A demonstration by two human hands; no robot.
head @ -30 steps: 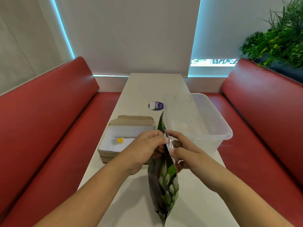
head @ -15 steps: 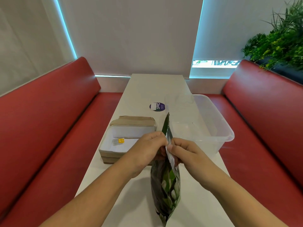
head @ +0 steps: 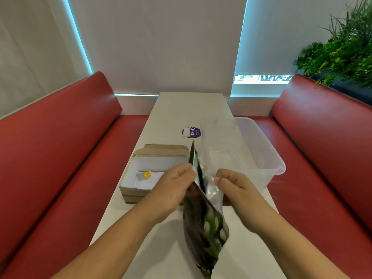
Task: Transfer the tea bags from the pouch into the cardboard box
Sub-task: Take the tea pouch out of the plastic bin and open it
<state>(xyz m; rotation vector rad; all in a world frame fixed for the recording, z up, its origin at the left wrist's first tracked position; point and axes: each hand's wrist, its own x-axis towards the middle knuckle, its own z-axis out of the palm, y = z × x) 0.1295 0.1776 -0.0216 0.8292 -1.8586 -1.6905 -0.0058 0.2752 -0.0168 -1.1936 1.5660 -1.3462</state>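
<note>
A dark green pouch with white flower print stands upright on the white table in front of me. My left hand pinches the left side of its top edge. My right hand pinches the right side. The mouth is spread apart and shows a silver lining. To the left stands the open cardboard box with a white inside. One tea bag with a yellow tag lies on its floor. What the pouch holds is hidden.
A clear plastic tub sits on the table's right side, overhanging the edge. A round purple sticker lies beyond the pouch. Red bench seats run along both sides. Green plants stand at the upper right.
My two hands have pulled apart, and the pouch's top, pressed together before, now gapes with the silver lining showing. The box and tub have not moved.
</note>
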